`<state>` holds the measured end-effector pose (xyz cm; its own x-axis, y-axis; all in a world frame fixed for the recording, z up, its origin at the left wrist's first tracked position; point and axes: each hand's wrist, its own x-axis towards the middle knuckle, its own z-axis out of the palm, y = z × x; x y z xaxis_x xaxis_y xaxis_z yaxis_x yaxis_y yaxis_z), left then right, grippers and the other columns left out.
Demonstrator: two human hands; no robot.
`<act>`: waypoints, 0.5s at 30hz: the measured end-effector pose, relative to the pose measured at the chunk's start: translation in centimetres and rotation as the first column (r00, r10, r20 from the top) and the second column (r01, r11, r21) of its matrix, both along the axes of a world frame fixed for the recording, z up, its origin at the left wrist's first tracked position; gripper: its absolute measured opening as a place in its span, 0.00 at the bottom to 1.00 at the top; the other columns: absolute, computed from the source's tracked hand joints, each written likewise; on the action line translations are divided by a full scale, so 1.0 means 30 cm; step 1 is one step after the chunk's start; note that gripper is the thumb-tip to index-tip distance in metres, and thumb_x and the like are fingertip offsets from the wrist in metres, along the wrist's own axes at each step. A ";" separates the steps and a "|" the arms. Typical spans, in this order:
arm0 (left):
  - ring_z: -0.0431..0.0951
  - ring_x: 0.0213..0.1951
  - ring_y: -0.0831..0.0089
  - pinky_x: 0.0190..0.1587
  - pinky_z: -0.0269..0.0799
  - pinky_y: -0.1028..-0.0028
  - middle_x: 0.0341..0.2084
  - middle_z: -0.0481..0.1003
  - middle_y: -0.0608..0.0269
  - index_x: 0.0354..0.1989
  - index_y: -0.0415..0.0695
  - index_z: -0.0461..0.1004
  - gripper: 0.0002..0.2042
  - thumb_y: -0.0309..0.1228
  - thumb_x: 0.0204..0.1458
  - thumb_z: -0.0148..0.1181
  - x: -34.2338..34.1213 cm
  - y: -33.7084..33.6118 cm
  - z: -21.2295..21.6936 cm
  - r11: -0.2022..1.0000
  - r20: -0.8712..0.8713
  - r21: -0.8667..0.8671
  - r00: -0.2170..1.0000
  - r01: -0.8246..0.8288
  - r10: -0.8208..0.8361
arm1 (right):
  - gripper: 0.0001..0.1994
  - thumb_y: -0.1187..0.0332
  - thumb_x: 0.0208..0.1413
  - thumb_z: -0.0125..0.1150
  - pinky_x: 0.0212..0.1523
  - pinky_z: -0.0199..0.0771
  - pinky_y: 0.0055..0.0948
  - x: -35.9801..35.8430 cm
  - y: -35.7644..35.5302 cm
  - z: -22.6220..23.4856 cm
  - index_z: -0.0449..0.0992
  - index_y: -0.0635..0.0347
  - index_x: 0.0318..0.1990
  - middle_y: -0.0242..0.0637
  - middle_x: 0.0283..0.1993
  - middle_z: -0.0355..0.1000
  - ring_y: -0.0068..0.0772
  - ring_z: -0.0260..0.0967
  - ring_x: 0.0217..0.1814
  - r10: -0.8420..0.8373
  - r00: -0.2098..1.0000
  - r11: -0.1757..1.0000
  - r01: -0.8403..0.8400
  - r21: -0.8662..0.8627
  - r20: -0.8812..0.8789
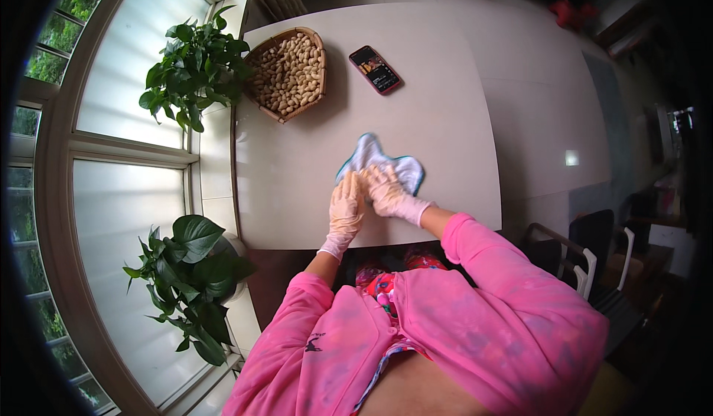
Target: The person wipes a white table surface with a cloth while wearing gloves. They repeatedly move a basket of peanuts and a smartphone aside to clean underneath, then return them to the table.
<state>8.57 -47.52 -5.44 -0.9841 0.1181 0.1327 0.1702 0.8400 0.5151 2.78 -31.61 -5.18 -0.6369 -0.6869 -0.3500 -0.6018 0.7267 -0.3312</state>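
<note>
A white cloth [369,151] with a blue-green edge lies rumpled on the pale table, near its front edge. My right hand [387,190], in a thin whitish glove, lies on the cloth with its fingers stretched out over it. Close beside it, my left hand [346,204], gloved the same way, has its fingers extended and their tips at the cloth's near left side. The two hands almost meet at the fingertips. Whatever part of the cloth is under the palms is hidden.
On the table [290,201], a woven basket [321,71] of peanuts in their shells stands at the far left. Right of it lies a phone [375,69] with a lit screen. Leafy plants [197,67] line the window side at left. A chair [587,256] stands at right.
</note>
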 end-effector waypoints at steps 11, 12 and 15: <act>0.67 0.58 0.51 0.62 0.62 0.58 0.61 0.65 0.48 0.64 0.42 0.60 0.27 0.33 0.54 0.51 0.083 0.064 -0.003 0.969 0.101 -0.204 0.987 0.140 -0.122 | 0.28 0.61 0.59 0.42 0.74 0.36 0.48 0.120 0.157 -0.075 0.58 0.49 0.68 0.39 0.73 0.51 0.40 0.44 0.76 -0.087 0.990 0.992 0.076 -0.101 -0.112; 0.68 0.59 0.52 0.62 0.62 0.58 0.61 0.65 0.50 0.64 0.43 0.60 0.27 0.33 0.54 0.51 0.066 0.097 -0.001 0.958 0.109 -0.225 0.982 0.178 -0.157 | 0.28 0.61 0.59 0.42 0.73 0.37 0.48 0.098 0.200 -0.067 0.58 0.49 0.69 0.39 0.74 0.50 0.39 0.44 0.76 -0.121 0.987 0.990 0.112 -0.083 -0.106; 0.64 0.61 0.50 0.62 0.61 0.56 0.63 0.61 0.49 0.64 0.43 0.59 0.28 0.33 0.53 0.52 0.004 0.195 0.066 0.900 0.290 -0.218 0.906 0.377 -0.309 | 0.28 0.61 0.58 0.44 0.73 0.39 0.47 0.067 0.323 -0.021 0.59 0.39 0.68 0.36 0.74 0.50 0.39 0.45 0.76 -0.223 0.966 0.975 0.223 -0.021 -0.133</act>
<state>8.69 -41.68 -3.46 -0.8725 0.4511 -0.1878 0.3711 0.8618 0.3459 4.79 -21.93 -5.80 -0.8148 -0.5239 -0.2483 -0.4636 0.8460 -0.2635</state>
